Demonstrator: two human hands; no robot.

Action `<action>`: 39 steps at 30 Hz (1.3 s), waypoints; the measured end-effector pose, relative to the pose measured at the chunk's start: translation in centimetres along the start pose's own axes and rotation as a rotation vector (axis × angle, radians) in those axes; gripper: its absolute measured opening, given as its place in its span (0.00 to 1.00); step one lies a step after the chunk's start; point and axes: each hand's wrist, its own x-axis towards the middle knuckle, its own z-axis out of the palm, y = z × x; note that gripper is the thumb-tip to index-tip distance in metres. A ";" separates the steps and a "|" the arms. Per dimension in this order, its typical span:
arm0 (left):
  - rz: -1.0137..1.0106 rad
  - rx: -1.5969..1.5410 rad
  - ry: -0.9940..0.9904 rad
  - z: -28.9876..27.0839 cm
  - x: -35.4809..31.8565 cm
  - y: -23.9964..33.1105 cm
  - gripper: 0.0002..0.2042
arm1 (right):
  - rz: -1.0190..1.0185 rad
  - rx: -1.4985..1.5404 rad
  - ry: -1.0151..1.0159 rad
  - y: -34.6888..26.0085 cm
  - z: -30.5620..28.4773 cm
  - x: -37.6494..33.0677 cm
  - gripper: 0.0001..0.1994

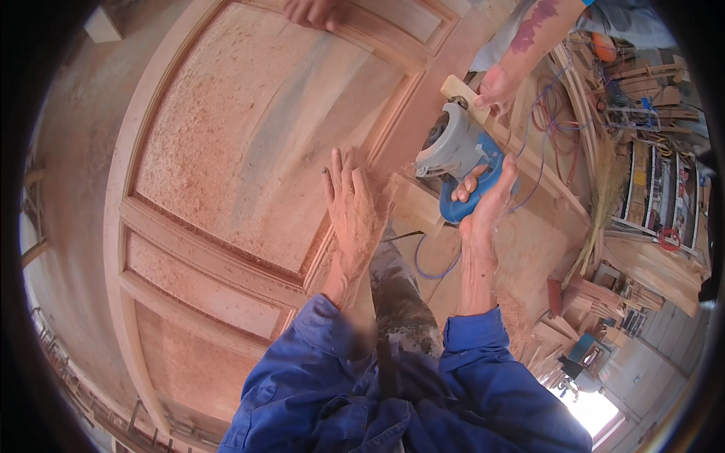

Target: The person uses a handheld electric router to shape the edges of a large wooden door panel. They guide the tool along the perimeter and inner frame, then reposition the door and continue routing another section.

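Reaching up from blue sleeves (479, 340) at 6 o'clock, two bare hands, set well apart. Left hand (353, 208): palm down on the near edge of a dusty panelled door (115, 204), fingers slightly apart, pointing to 12, nothing held. Right hand (489, 202), at the left's 3 o'clock: fingers curled firmly on the blue handle of a power tool (464, 147).

Key relation: tool at the left hand's 2 o'clock, grey head toward 10–11 from the right fingers, facing the door edge. That edge runs roughly 7 to 1. Right hand nearer, already in contact; left not touching the tool. Whether the tool touches the door, cannot tell.

Beyond: a wooden strip (555, 185) slants 10 to 4; a co-worker's hand (495, 89) at its upper end. Another hand (313, 10) on the door, 12 o'clock, blurred.
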 end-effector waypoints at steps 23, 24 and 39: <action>0.002 0.006 0.070 0.9 1.9 1.1 0.26 | 0.006 0.042 -0.031 -1.3 0.6 1.6 0.29; 0.002 0.007 0.074 0.9 2.0 1.1 0.26 | -0.003 0.024 -0.019 -1.8 1.1 1.4 0.29; -0.029 0.002 0.069 2.2 4.2 1.9 0.24 | 0.008 -0.005 -0.003 -2.3 1.4 4.0 0.29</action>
